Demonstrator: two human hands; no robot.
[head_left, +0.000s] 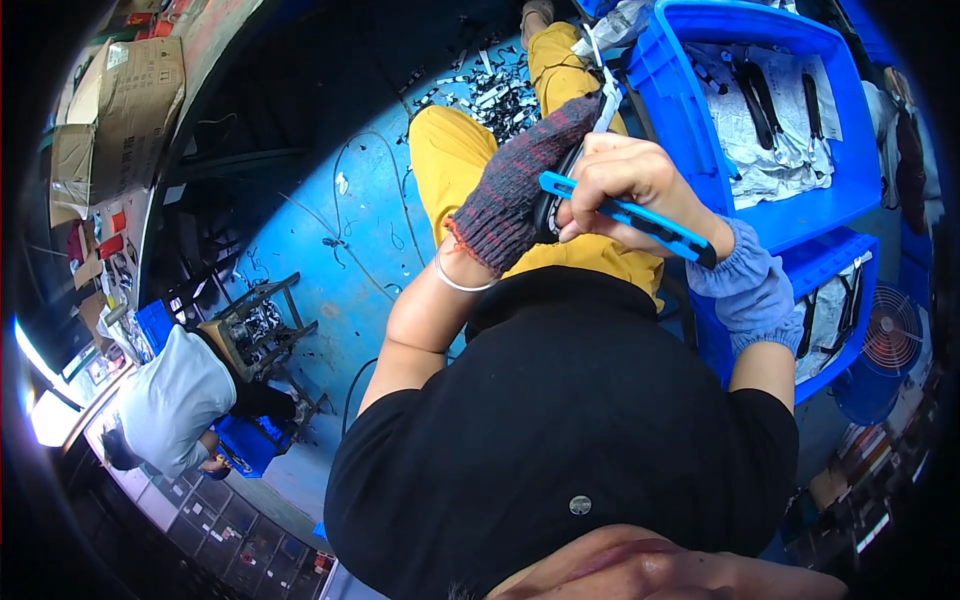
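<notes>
above the wearer's yellow cloth trousers (450,150), the left hand (515,185), in a dark grey knitted glove flecked with red, is closed around a slim black-and-white piece (606,105) whose pale end rises past the fingers. the bare right hand (625,178) grips a slim light-blue and black plastic cutter knife (645,221), its fingertips close against the piece; whether the blade touches it cannot be told. this piece looks to be partway through its handling. probably done are the long, narrow black strips (757,100) lying on crumpled whitish sheeting (800,180) in the upper blue plastic bin (810,217); similar dark ones lie in the lower blue plastic bin (845,357). small black and white scraps (500,95), heaped on the blue-painted floor (370,215), suggest plenty is behind; how much is left does not show. as for writing, the large brown cardboard box (140,95) carries dark print and handling symbols, too small and bent to read surely; no lettering can be made out on the knife.
</notes>
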